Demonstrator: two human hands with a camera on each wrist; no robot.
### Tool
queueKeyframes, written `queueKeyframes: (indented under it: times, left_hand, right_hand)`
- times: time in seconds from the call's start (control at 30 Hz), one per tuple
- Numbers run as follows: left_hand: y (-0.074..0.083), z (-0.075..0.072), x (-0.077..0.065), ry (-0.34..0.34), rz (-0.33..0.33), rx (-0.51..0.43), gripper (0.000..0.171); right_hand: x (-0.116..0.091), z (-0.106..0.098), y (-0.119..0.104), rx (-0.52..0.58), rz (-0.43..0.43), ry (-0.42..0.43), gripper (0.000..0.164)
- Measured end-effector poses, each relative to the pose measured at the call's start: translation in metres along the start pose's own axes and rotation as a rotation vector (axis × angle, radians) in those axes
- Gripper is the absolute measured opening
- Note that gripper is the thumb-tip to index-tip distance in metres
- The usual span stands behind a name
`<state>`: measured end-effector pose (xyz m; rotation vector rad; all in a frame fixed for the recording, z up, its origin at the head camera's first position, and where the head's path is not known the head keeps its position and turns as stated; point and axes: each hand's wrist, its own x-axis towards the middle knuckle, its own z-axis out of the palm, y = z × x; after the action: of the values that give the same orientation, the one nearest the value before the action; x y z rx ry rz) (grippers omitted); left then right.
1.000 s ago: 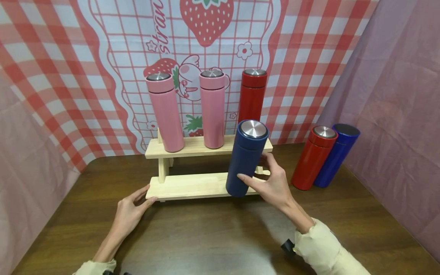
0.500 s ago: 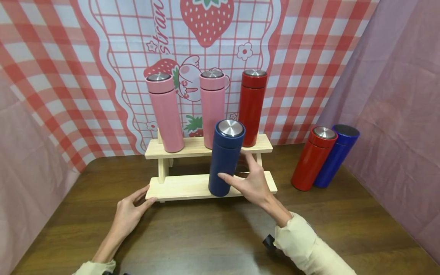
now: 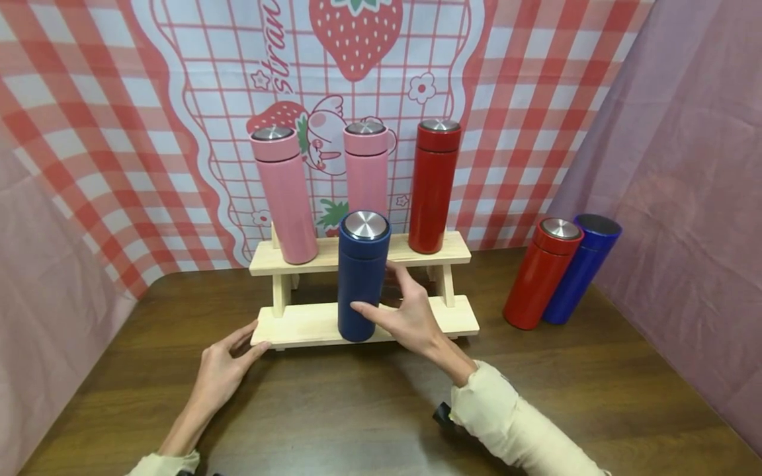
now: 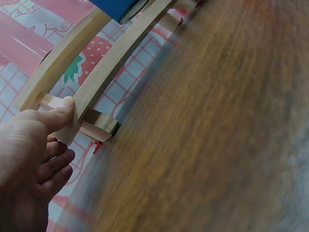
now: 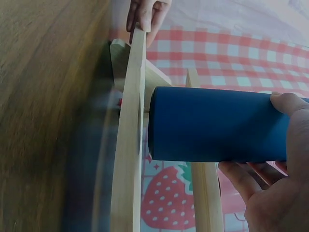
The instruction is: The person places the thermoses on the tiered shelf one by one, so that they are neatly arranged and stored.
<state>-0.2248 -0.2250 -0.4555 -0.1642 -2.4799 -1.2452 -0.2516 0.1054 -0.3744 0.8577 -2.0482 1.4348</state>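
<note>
My right hand [image 3: 411,324] grips a navy blue vacuum flask [image 3: 360,284] with a silver lid, thumb in front and fingers behind. The flask stands upright at the middle of the lower step of a two-tier wooden stand [image 3: 303,324]. In the right wrist view a thin gap shows between the flask's base [image 5: 152,123] and the board [image 5: 129,145]. At the stand's left end my left hand [image 3: 223,370] pinches the lower board, its thumb [image 4: 60,116] on the board. On the upper step are two pink flasks [image 3: 286,205] and a red flask [image 3: 434,192].
To the right of the stand, another red flask [image 3: 542,277] and a bright blue flask [image 3: 583,271] stand close together on the brown wooden table [image 3: 357,410]. A checked strawberry cloth [image 3: 524,99] hangs behind, with a pink curtain [image 3: 684,198] along the right side.
My right hand has carried the navy flask leftward along the lower step, from its right part to the middle. The left hand has stayed on the stand's end.
</note>
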Motion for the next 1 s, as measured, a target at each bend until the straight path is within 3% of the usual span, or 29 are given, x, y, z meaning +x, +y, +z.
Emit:
queueKeyframes:
  times: [0.27, 0.6, 1.0]
  left_hand:
    - [0.000, 0.000, 0.000, 0.003, -0.001, -0.004, 0.053]
    - [0.001, 0.000, 0.000, -0.004, 0.001, -0.013, 0.051]
    - [0.001, 0.000, 0.000, -0.004, -0.006, -0.001, 0.053]
  right_hand:
    - [0.006, 0.013, -0.001, 0.029, 0.024, -0.016, 0.072]
    - [0.019, 0.037, -0.002, 0.157, 0.066, -0.052, 0.070]
    - [0.026, 0.060, -0.004, 0.142, 0.112, -0.076, 0.073]
